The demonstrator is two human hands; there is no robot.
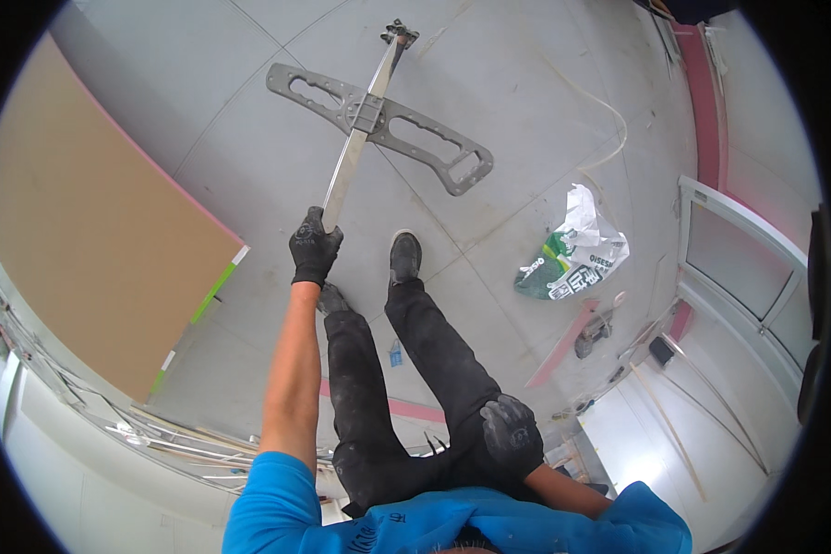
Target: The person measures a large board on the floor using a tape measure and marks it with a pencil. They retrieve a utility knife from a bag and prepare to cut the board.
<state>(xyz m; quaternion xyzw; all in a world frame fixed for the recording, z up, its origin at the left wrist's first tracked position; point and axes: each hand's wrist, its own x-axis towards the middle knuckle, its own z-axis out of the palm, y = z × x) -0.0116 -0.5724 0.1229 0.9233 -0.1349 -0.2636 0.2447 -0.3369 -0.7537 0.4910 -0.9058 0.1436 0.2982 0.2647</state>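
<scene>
From my end, the black-gloved left hand is gripping the near end of a long metal bar, a bit left of centre in the frame, with the bar pointing up toward the top edge and its grey crosspiece sitting askew across the upper middle. I'm reading the step as just holding it by one end, though I can't tell if the far end is touching the floor or hanging clear. To my eye any move from here is calling for a firm wrist, since the weight is probably sitting way out front, and maybe for the other hand on the crosspiece too. The right hand is resting low, right of centre, over the right thigh, fingers looking loosely bent; can't tell if the palm is holding anything. Counting up, I'm getting two gloved hands, one bar, one crosspiece, one clamp-like head at the top end, two dark shoes, one white-and-green bag lying right of centre, one big tan panel filling the left side, one pale cord curving at upper right, one small blue scrap below the shoes, and at least two pink strips lying lower down
</scene>
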